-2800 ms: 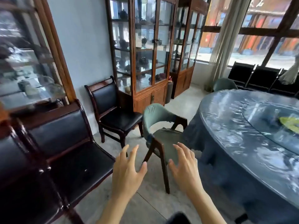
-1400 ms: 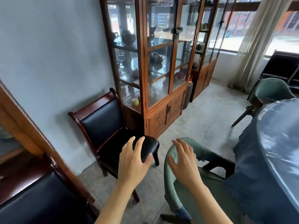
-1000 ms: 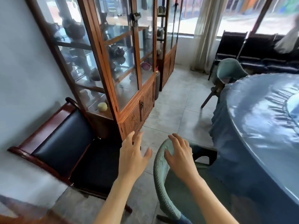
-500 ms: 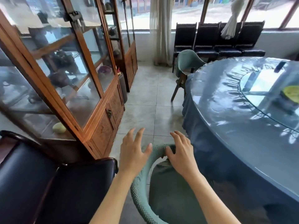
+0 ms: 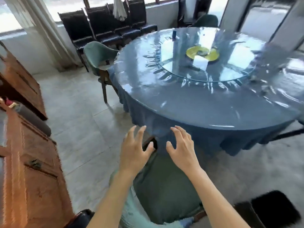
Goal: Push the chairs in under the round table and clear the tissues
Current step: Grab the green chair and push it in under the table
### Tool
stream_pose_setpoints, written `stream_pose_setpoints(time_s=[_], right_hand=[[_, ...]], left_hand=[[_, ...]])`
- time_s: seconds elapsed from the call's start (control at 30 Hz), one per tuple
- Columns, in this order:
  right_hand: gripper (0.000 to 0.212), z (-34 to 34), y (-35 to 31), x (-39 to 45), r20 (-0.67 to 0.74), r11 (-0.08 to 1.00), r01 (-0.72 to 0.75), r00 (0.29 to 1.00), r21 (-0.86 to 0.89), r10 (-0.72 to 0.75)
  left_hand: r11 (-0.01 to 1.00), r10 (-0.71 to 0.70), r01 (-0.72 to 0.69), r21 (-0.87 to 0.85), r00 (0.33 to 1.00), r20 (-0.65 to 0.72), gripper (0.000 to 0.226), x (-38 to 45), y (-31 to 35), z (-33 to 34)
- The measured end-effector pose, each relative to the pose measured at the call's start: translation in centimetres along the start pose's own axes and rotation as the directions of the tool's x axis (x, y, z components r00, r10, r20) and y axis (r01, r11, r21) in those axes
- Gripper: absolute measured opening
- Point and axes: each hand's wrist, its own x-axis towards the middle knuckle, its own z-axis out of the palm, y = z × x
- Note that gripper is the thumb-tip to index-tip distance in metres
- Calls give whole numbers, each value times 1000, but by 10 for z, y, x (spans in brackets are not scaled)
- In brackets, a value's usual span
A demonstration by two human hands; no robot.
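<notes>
Left hand (image 5: 134, 150): fingers spread, holding nothing, above the front of the near green chair (image 5: 164, 190).
Right hand (image 5: 181, 148): fingers spread and slightly bent, empty, over the same seat.
Near green chair: seat front meets the blue cloth of the round surface (image 5: 205, 102).
Second green chair (image 5: 97, 53): at the far left rim.
Tissues: cannot tell.

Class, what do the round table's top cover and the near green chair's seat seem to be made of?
Round table cover: probably clear glossy plastic film over blue cloth; it wrinkles and mirrors the windows. Near green chair seat: seemingly matte woven fabric, without shine; blur leaves this open.
</notes>
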Motion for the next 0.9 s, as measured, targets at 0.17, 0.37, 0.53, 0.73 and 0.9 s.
stream_pose_setpoints(time_s=[0.17, 0.37, 0.53, 0.73, 0.9], right_hand=[[55, -6, 9, -41, -133, 984, -176, 975, 6, 175], [52, -18, 28, -86, -220, 958, -287, 933, 19, 285], [52, -13, 37, -122, -217, 938, -338, 912, 81, 347], [51, 9, 41, -163, -199, 893, -428, 871, 141, 449], [50, 49, 36, -178, -139, 762, -575, 763, 298, 631]], left_hand=[[983, 159, -147, -109, 981, 115, 61, -2, 9, 16], [967, 235, -207, -151, 952, 196, 60, -32, 28, 31], [969, 235, -206, -138, 941, 242, 61, -66, 31, 33], [968, 249, -227, -107, 920, 302, 61, -93, 17, 35], [980, 181, -131, -150, 896, 405, 63, -105, -21, 43]])
